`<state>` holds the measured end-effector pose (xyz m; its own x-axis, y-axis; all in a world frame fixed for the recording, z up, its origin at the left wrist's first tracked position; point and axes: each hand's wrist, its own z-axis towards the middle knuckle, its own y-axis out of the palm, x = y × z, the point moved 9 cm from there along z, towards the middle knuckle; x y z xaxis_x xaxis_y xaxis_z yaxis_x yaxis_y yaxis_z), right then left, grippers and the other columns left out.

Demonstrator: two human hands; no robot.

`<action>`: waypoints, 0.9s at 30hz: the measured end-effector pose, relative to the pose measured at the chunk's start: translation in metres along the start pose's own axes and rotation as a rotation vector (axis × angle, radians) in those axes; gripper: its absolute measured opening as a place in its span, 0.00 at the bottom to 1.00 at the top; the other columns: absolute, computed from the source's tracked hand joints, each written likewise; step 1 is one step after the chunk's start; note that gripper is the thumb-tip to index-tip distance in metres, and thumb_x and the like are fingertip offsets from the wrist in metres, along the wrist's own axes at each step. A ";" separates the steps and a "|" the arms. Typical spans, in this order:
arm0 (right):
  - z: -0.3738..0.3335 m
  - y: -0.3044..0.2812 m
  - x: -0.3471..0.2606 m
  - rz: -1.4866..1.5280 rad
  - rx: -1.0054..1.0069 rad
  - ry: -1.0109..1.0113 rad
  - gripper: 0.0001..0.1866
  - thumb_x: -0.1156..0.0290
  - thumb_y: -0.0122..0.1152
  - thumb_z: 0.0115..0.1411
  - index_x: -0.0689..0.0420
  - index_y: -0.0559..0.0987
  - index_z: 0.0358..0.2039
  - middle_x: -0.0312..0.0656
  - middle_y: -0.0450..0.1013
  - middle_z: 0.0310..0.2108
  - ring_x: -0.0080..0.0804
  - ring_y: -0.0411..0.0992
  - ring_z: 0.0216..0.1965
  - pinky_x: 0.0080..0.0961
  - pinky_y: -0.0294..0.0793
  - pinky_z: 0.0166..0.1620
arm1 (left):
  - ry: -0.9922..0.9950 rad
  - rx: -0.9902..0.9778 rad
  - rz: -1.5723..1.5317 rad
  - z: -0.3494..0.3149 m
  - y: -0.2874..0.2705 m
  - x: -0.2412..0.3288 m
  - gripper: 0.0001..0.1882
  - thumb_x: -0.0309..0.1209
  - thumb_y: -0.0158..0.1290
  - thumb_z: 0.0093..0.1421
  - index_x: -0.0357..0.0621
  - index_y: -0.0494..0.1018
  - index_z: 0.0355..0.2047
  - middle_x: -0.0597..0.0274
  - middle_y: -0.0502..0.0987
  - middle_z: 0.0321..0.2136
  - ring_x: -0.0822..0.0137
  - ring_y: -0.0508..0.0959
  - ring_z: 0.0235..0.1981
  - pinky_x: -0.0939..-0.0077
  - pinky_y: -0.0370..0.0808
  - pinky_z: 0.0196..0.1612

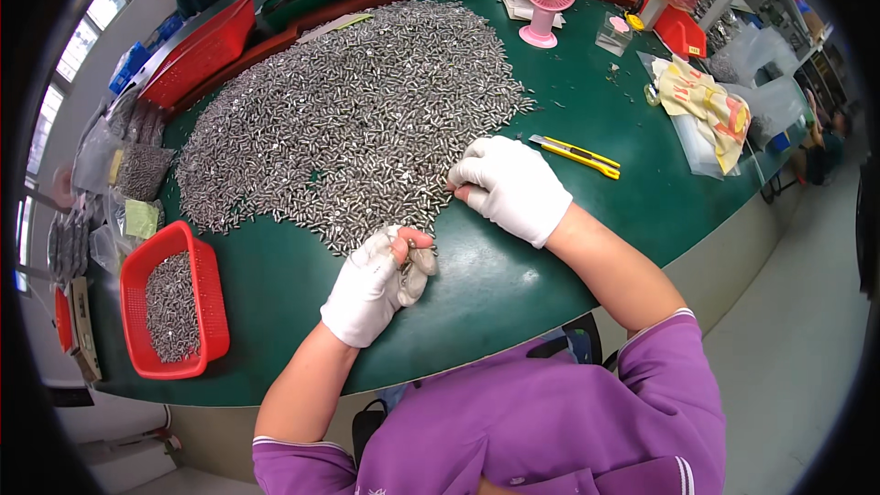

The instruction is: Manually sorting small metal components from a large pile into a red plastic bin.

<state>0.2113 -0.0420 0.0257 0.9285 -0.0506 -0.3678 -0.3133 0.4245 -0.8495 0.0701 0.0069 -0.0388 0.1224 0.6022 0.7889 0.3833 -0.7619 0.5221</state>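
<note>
A broad pile of small metal pins covers much of the table, its lower layers hidden under the top ones. At the pile's near edge, the left hand has its fingers curled inward, thumb close to forefinger; I cannot tell whether a pin sits between them. The right hand, at the pile's right edge, bends its fingers down toward the pins, tips partly hidden, so its grip cannot be told either. Right of the pile, a yellow cloth bears red characters; a pale slip left of it shows nothing readable. The pins are shiny, short and rod-like, the gloves white fabric, the tabletop smooth green. Left of the pile stands a red plastic basket with more pins; right of it lie a yellow knife and, farther back, a pink fan.
</note>
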 end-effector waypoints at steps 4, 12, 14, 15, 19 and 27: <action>0.000 0.006 -0.005 0.002 -0.044 -0.036 0.04 0.69 0.62 0.48 0.52 0.79 0.27 0.38 0.71 0.27 0.39 0.71 0.33 0.34 0.71 0.37 | 0.002 -0.011 -0.026 0.001 0.004 0.003 0.16 0.46 0.49 0.63 0.46 0.71 0.40 0.69 0.72 0.29 0.79 0.66 0.24 0.85 0.61 0.25; 0.000 0.004 -0.023 0.151 -0.088 -0.008 0.05 0.68 0.60 0.49 0.53 0.79 0.27 0.41 0.71 0.29 0.41 0.71 0.36 0.36 0.72 0.40 | -0.004 -0.024 -0.060 0.002 0.000 -0.005 0.09 0.36 0.53 0.62 0.46 0.70 0.38 0.68 0.73 0.29 0.80 0.64 0.22 0.87 0.60 0.25; -0.001 0.011 -0.032 0.500 -0.214 -0.003 0.09 0.68 0.63 0.50 0.56 0.78 0.32 0.42 0.71 0.33 0.38 0.71 0.37 0.30 0.71 0.42 | -0.012 0.030 -0.097 0.002 -0.001 -0.005 0.10 0.33 0.53 0.61 0.45 0.70 0.41 0.66 0.73 0.29 0.80 0.65 0.22 0.87 0.61 0.25; -0.003 0.015 -0.035 0.552 -0.266 0.027 0.11 0.67 0.64 0.51 0.57 0.78 0.34 0.42 0.71 0.34 0.36 0.71 0.37 0.29 0.71 0.41 | -0.016 0.026 -0.078 0.004 -0.001 -0.006 0.11 0.31 0.54 0.61 0.45 0.70 0.43 0.64 0.73 0.29 0.79 0.65 0.22 0.87 0.61 0.24; -0.002 0.018 -0.037 0.615 -0.287 0.040 0.11 0.67 0.64 0.52 0.57 0.78 0.34 0.42 0.71 0.33 0.36 0.71 0.36 0.28 0.71 0.40 | 0.000 0.058 -0.032 0.004 -0.006 -0.006 0.11 0.31 0.54 0.61 0.44 0.70 0.42 0.64 0.74 0.29 0.79 0.65 0.21 0.87 0.61 0.24; 0.001 0.002 -0.017 0.196 -0.025 -0.043 0.07 0.70 0.62 0.50 0.54 0.79 0.32 0.39 0.72 0.30 0.40 0.71 0.36 0.33 0.71 0.40 | 0.038 0.053 -0.034 0.004 -0.004 -0.001 0.07 0.36 0.53 0.62 0.47 0.72 0.34 0.69 0.74 0.26 0.81 0.61 0.19 0.89 0.57 0.21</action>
<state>0.1954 -0.0392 0.0305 0.8567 0.0692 -0.5112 -0.4933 0.3997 -0.7726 0.0723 0.0101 -0.0427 0.0737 0.6170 0.7835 0.4350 -0.7268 0.5315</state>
